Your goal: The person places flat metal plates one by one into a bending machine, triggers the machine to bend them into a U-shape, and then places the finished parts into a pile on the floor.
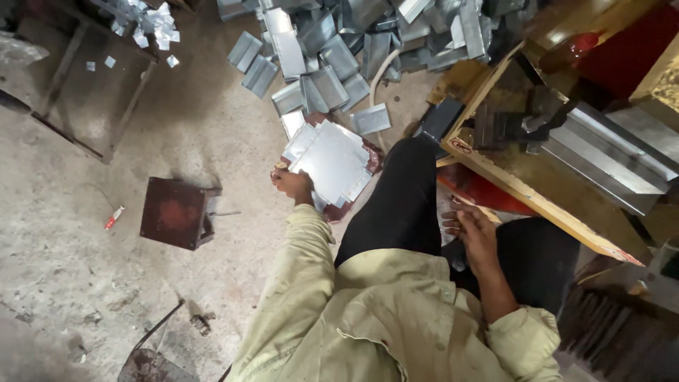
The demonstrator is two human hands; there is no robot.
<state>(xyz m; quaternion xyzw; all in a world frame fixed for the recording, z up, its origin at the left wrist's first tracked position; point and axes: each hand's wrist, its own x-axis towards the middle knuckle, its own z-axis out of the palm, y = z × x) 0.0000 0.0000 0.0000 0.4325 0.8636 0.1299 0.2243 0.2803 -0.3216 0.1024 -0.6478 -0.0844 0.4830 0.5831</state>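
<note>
— What's in hand there?

— A flat sheet-metal blank (pixel 331 164), notched at the corners, lying on the floor on top of a few more like it and something dark red underneath. It sits just left of the person's outstretched leg (pixel 399 201), about the middle of the view.

— And the grip?

— The left hand (pixel 292 184) is closed on the blank's near left edge, fingers curled around the corner. The right hand (pixel 472 233) rests flat and spread on the lap, holding nothing.

— What worries you?

— That edge. It looks like cut sheet and the hand is bare, so I'd judge a slip along it could slice the fingers. Held by one corner only, the blank could also sag or swing and knock the ones beneath it askew.

— What's around it?

— Just beyond, further off, a big loose heap of folded metal pieces (pixel 318 71) spreads over the floor, some touching the stack. A tug in that direction might bring a few sliding down, I think. To the right stands a wooden worktop (pixel 537 194) with a long folded metal section (pixel 608 159) on it, close beside the leg, so there's little room to swing the sheet that way.

— And on the left?

— A small rusty red stand (pixel 177 212) sits well apart on the concrete floor (pixel 85 283), with a small red-and-white tube (pixel 114 217) beside it and offcut scraps (pixel 152 25) far off in the corner.
</note>
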